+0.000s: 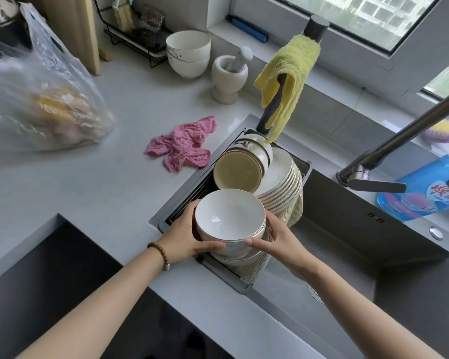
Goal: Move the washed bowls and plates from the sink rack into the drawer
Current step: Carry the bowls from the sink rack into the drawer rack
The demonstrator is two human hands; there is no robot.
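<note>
A stack of white bowls (228, 218) with thin gold rims sits at the near end of the sink rack (182, 200). My left hand (184, 237) grips the stack's left side and my right hand (278, 239) grips its right side. Behind it, several cream bowls (240, 172) lie tipped on their sides, leaning on a row of white plates (283, 177) standing on edge in the rack. No drawer is in view.
A pink cloth (182, 146) lies on the grey counter (101, 182) left of the rack. A yellow cloth (283, 81) hangs over a dark tap behind the rack. A plastic bag (36, 104), a mortar (228, 76), white bowls (187, 54) and a blue bottle (423, 190) stand around.
</note>
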